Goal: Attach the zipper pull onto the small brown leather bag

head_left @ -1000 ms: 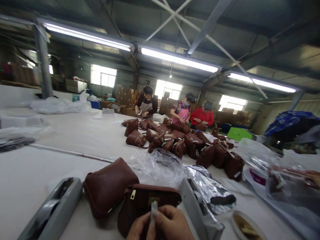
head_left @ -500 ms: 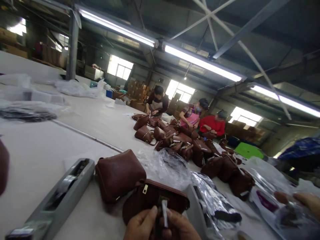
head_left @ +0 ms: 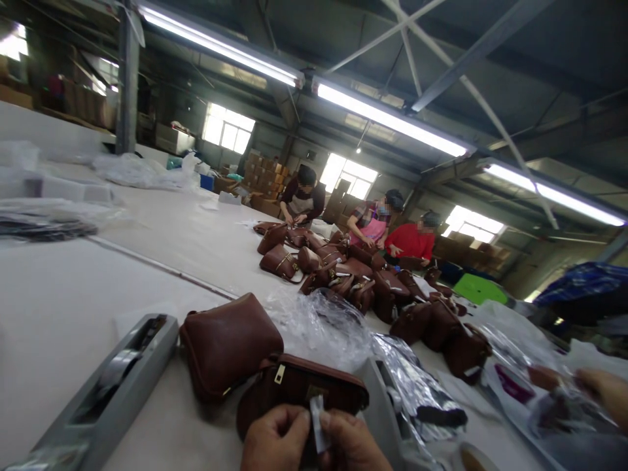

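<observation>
Only the two hands show, at the bottom edge of the view. The left hand (head_left: 275,445) and the right hand (head_left: 352,446) are bare: no gloves, rings or watch visible. The frame cuts off the wrists, so no sleeves show.

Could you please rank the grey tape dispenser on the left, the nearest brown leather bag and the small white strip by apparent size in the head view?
1. Grey tape dispenser, though nearness flatters it.
2. Brown leather bag, partly hidden by both hands.
3. White strip.
</observation>
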Motion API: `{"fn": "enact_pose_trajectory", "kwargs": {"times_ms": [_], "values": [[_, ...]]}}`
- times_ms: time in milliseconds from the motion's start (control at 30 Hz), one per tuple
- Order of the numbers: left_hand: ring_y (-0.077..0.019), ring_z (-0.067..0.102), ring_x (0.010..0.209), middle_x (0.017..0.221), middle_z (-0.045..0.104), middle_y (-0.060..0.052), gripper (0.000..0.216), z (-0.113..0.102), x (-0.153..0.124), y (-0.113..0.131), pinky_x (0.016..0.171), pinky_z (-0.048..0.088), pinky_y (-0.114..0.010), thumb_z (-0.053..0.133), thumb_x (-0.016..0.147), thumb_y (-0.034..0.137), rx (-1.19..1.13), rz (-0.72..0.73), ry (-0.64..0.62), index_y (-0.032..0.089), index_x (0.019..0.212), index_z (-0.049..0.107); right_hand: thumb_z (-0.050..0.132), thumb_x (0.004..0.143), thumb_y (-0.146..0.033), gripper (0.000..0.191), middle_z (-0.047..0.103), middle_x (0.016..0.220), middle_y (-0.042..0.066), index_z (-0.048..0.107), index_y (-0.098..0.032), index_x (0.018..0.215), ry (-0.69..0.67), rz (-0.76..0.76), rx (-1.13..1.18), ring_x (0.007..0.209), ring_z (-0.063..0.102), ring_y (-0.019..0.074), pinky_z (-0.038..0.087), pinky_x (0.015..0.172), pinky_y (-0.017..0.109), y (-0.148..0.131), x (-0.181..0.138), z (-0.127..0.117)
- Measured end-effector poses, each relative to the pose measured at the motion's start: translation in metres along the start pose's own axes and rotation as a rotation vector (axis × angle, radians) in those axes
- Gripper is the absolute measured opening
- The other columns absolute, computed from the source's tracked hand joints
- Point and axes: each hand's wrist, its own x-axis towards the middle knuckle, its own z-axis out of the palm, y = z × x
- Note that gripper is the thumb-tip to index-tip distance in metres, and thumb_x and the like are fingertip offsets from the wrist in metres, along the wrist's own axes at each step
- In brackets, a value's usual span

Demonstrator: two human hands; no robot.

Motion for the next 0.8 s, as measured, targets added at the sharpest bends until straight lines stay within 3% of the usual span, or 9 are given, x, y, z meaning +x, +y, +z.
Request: {"fn": "enact_pose_trajectory", "kwargs": {"times_ms": [133,400,667,800], "values": [[-0.0222,0.063,0.064,0.064,0.071,-0.008,0.039,-0.002,-0.001,0.002,0.059,0.049,-0.03,0.063,0.065,0.052,-0.008,-0.007,-0.015,0.014,0.066,0.072,0.087,0.049,-0.057,0.054,0.057,0.046,0.0,0.059,-0.014,0.063,0.064,0.044,-0.011,0.037,0.05,0.0094,0.033,0.036,0.017,0.005,0.003,0.0],[-0.014,0.05,0.051,0.052,0.059,-0.001,0.031,-0.004,-0.006,0.022,0.051,0.038,-0.026,0.061,0.07,0.043,0.093,0.06,-0.054,0.015,0.058,0.066,0.084,0.057,-0.054,0.049,0.055,0.042,-0.001,0.058,-0.014,0.065,0.176,-0.053,-0.185,0.034,0.047,0.0089,0.029,0.035,0.017,-0.006,-0.007,0.013],[-0.0166,0.055,0.055,0.054,0.064,-0.002,0.031,-0.004,-0.011,0.039,0.052,0.038,-0.025,0.053,0.076,0.039,0.356,0.198,-0.059,0.017,0.057,0.065,0.078,0.06,-0.059,0.05,0.056,0.05,0.0,0.062,-0.012,0.066,0.29,-0.172,-0.466,0.04,0.048,0.0102,0.034,0.039,0.021,-0.004,-0.003,0.009],[-0.0178,0.062,0.061,0.06,0.069,-0.002,0.03,-0.005,-0.011,0.038,0.056,0.042,-0.024,0.05,0.081,0.033,0.499,0.288,-0.067,0.019,0.061,0.068,0.07,0.071,-0.051,0.038,0.057,0.053,0.002,0.063,-0.014,0.064,0.38,-0.317,-0.664,0.048,0.049,0.0127,0.035,0.045,0.023,0.0,-0.002,0.011]]}}
